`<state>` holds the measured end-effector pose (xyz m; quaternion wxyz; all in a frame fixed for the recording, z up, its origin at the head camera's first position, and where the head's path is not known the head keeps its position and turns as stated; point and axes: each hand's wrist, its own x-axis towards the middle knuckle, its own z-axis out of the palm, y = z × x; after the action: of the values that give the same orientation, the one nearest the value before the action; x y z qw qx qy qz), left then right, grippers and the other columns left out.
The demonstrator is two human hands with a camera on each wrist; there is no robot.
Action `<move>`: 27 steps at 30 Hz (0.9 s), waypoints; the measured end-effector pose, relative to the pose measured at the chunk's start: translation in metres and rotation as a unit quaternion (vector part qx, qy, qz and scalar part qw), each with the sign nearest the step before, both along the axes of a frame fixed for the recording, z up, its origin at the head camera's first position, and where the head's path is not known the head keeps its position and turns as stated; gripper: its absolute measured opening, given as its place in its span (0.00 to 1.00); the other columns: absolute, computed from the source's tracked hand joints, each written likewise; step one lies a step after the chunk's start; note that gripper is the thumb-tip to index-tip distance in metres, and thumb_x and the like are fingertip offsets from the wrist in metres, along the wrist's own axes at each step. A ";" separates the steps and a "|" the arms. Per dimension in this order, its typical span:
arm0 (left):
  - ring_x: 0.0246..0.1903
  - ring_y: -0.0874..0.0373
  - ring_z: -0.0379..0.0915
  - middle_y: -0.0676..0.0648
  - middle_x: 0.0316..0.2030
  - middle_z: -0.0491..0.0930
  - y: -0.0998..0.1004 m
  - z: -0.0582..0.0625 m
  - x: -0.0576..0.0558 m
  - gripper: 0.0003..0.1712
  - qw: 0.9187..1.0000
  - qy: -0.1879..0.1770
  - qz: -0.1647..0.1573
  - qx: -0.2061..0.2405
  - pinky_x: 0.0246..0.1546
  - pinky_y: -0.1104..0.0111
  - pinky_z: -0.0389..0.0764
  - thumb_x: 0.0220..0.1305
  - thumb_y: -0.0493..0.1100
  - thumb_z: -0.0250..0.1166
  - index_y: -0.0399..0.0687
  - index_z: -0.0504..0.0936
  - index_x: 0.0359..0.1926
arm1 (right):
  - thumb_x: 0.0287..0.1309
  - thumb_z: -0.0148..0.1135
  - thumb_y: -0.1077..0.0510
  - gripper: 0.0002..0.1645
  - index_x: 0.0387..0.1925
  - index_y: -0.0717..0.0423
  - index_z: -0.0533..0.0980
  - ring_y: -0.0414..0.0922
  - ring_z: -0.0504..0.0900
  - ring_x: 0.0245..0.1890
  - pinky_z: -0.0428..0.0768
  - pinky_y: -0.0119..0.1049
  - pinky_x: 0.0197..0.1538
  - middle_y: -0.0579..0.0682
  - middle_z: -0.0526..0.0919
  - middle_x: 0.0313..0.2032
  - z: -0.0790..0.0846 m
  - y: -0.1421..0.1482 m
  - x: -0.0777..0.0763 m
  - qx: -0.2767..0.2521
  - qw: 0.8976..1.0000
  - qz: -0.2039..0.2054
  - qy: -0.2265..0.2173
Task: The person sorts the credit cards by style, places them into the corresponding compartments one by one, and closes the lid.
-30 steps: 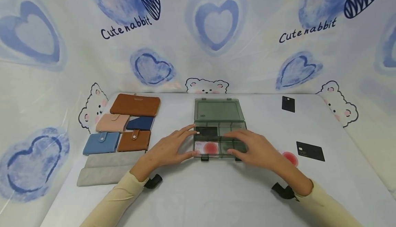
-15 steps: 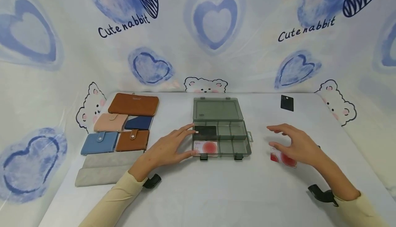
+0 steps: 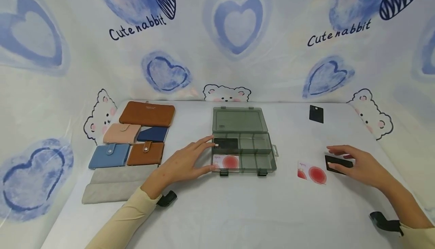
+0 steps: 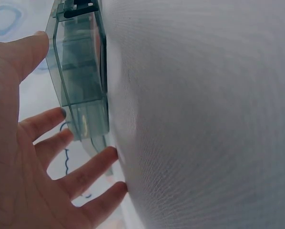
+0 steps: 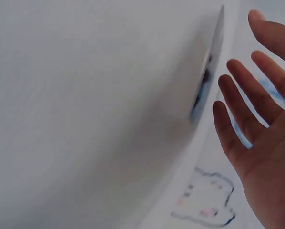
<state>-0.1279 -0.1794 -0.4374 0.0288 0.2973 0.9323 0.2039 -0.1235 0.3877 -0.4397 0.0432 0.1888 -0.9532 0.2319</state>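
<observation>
The right hand, its fingers spread and not gripping anything, hovers over the flat black card on the right side of the tabletop. A thin card lying flush offers little edge, so the fingers could slip or push it along. The nearby red-and-white card might also be nudged if the hand sweeps sideways. The left hand touches the left side of the open green compartment box, fingers extended rather than clenched; leaning harder there could slide the box, since it looks light and the surface smooth.

The tabletop is covered in white. On its left lie several wallets and a grey pouch; behind hangs a backdrop printed with blue hearts and bears.
</observation>
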 end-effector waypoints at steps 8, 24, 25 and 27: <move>0.72 0.52 0.61 0.58 0.79 0.50 0.001 0.000 0.000 0.44 1.000 0.000 -0.006 0.002 0.58 0.48 0.76 0.66 0.72 0.59 0.61 0.64 0.76 | 0.50 0.80 0.48 0.39 0.63 0.53 0.76 0.18 0.67 0.49 0.64 0.08 0.47 0.58 0.82 0.55 -0.004 0.028 0.012 0.003 0.998 -0.031 -0.046; 0.72 0.52 0.60 0.58 0.79 0.50 0.001 0.002 0.000 0.43 1.000 -0.005 -0.002 0.003 0.59 0.48 0.76 0.66 0.71 0.60 0.61 0.64 0.76 | 0.42 0.84 0.47 0.44 0.62 0.53 0.77 0.18 0.61 0.50 0.56 0.06 0.46 0.61 0.80 0.54 -0.009 0.045 0.012 0.019 0.997 -0.031 -0.062; 0.72 0.51 0.60 0.58 0.79 0.50 0.001 0.002 0.000 0.43 1.000 -0.006 -0.002 0.003 0.59 0.48 0.76 0.66 0.71 0.60 0.61 0.64 0.76 | 0.42 0.83 0.47 0.44 0.62 0.53 0.77 0.18 0.61 0.49 0.57 0.07 0.46 0.61 0.80 0.53 -0.009 0.045 0.012 0.018 0.997 -0.030 -0.066; 0.72 0.51 0.60 0.58 0.79 0.50 0.001 0.002 0.001 0.43 1.000 -0.006 -0.003 0.004 0.59 0.47 0.76 0.66 0.71 0.60 0.61 0.64 0.76 | 0.42 0.83 0.48 0.44 0.62 0.53 0.77 0.17 0.61 0.48 0.60 0.10 0.46 0.60 0.80 0.53 -0.009 0.046 0.011 0.016 0.997 -0.028 -0.071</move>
<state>-0.1273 -0.1785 -0.4354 0.0342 0.2987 0.9305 0.2090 -0.1120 0.4340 -0.4485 -0.0207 0.1454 -0.9624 0.2285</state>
